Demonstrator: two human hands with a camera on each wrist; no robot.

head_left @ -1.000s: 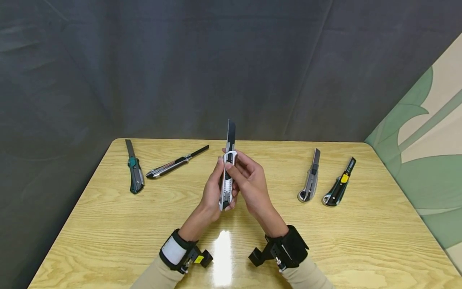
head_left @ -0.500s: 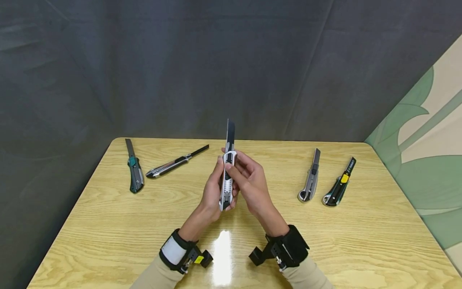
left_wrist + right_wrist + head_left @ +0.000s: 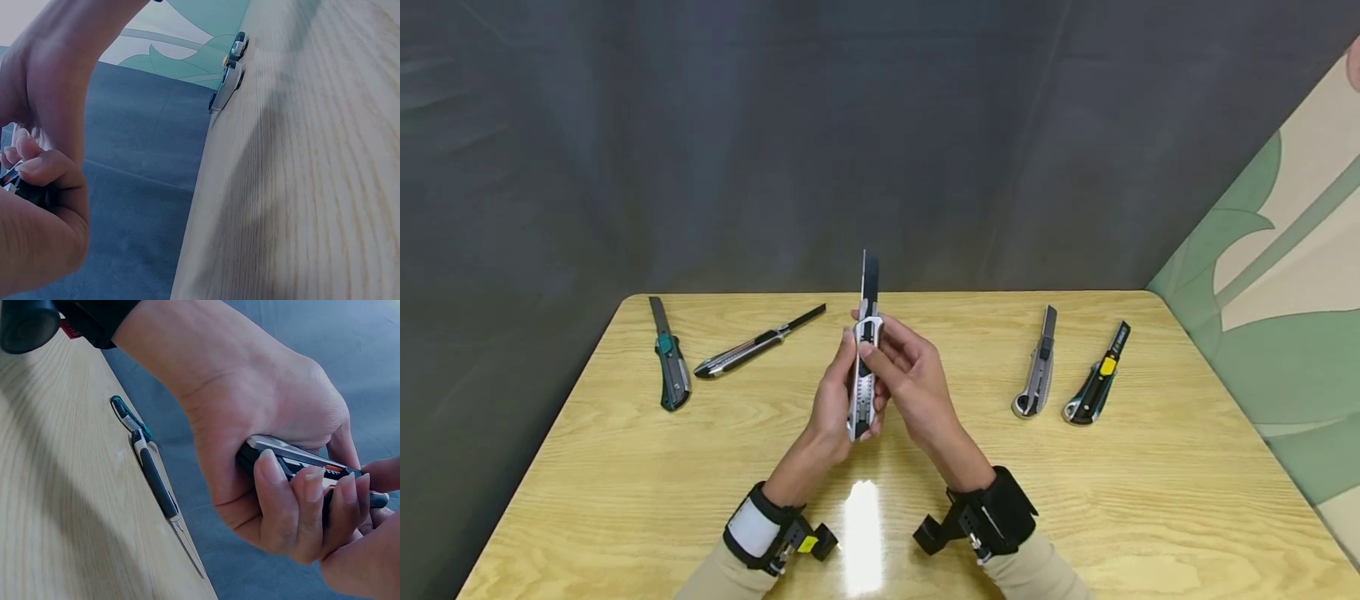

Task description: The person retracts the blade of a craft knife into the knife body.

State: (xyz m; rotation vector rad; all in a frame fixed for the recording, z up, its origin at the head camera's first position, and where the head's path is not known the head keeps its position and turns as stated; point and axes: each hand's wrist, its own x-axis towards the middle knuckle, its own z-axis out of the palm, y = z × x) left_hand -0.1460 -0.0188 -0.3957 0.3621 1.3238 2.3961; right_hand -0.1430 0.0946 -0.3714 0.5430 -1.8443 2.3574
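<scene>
Both hands hold a utility knife point(image 3: 863, 379) with a silver-and-black handle upright above the table, its dark blade point(image 3: 870, 279) extended upward. My left hand point(image 3: 831, 404) grips the handle from the left; the right wrist view shows its fingers point(image 3: 279, 506) curled round the handle point(image 3: 300, 459). From the right, my right hand point(image 3: 921, 383) holds the same knife, its thumb on the slider at the front. In the left wrist view the hands hide most of the knife.
On the wooden table point(image 3: 700, 500), a grey-teal utility knife point(image 3: 672, 367) and a slim silver-black one point(image 3: 748, 350) lie left. At right lie a grey utility knife point(image 3: 1037, 371) and a black one with a yellow slider point(image 3: 1093, 387). A dark curtain point(image 3: 850, 150) hangs behind.
The head view has shifted slightly, so everything sits a little further left. Both hands keep the same grip on the utility knife, and its blade stays extended.
</scene>
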